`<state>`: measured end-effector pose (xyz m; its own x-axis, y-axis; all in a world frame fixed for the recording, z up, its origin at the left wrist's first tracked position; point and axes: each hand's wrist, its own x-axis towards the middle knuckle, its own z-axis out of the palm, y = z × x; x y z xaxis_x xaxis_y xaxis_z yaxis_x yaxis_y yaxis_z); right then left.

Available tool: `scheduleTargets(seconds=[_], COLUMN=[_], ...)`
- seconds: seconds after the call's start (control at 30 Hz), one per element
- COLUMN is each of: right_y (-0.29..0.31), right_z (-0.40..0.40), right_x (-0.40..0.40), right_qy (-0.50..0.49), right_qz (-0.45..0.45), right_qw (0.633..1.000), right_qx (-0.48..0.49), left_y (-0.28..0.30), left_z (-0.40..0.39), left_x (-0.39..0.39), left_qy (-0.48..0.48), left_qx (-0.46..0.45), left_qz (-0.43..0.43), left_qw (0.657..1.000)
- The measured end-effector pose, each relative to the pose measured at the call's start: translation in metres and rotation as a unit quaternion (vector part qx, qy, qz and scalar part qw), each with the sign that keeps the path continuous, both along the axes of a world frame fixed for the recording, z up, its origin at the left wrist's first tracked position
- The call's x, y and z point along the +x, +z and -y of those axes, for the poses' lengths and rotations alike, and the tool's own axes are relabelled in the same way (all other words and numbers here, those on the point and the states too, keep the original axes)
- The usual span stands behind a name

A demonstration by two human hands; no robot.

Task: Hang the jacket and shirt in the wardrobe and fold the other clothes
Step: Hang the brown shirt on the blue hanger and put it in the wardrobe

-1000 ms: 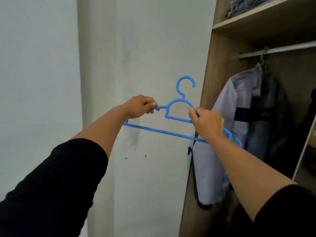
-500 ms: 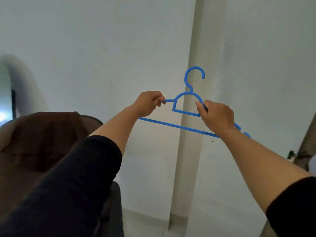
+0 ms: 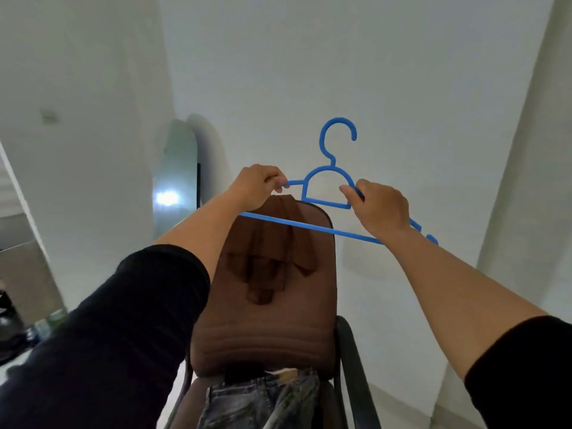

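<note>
I hold an empty blue plastic hanger (image 3: 328,181) up in front of me, hook upward. My left hand (image 3: 258,187) grips its left shoulder and my right hand (image 3: 379,207) grips its right shoulder near the centre loop. Below the hanger stands a brown chair (image 3: 266,323) with a thin brown garment (image 3: 266,258) draped over the top of its backrest. Grey jeans (image 3: 263,400) lie crumpled on the chair's seat. The wardrobe is out of view.
White walls surround the chair, with a corner column (image 3: 523,168) on the right. An arched mirror (image 3: 176,181) leans against the wall behind the chair on the left. Dark items (image 3: 9,332) sit on the floor at far left.
My view has swung left from the wardrobe with the hung jacket, past the wall, to the chair. Both hands keep the same grip on the hanger.
</note>
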<state>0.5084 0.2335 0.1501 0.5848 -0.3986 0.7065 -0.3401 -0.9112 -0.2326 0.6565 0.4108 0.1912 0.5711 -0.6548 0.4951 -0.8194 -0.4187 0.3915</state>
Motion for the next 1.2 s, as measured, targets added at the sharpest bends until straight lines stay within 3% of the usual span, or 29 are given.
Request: scheduleTargets(seconds=[0.1, 0.3, 0.47, 0.73, 0.9, 1.07, 1.2], right_y=[-0.009, -0.019, -0.028, -0.042, -0.046, -0.049, -0.059], right_z=[-0.024, -0.031, -0.026, 0.018, 0.063, 0.098, 0.109], right_x=[0.026, 0.059, 0.081, 0.134, 0.177, 0.224, 0.257], right_qy=[-0.007, -0.018, -0.012, -0.010, 0.027, 0.056, 0.075], right_qz=[-0.002, 0.032, 0.090, 0.045, 0.030, 0.026, 0.002], right_qw=[1.000, 0.994, 0.981, 0.983, 0.980, 0.975, 0.971], right_qx=[0.026, 0.107, 0.173, 0.176, 0.193, 0.214, 0.227], left_y=[-0.006, -0.037, -0.068, -0.094, -0.107, -0.118, -0.138], left_z=[-0.020, -0.034, -0.036, 0.006, 0.047, 0.071, 0.072], left_x=[0.029, 0.089, 0.129, 0.185, 0.225, 0.262, 0.292], left_qy=[0.017, 0.088, 0.126, 0.155, 0.231, 0.360, 0.335], left_qx=[0.000, -0.095, -0.031, 0.035, 0.020, -0.010, -0.006], left_qz=[0.002, 0.005, -0.044, -0.104, -0.132, -0.186, -0.222], left_qw=[1.000, 0.992, 0.991, 0.982, 0.964, 0.914, 0.916])
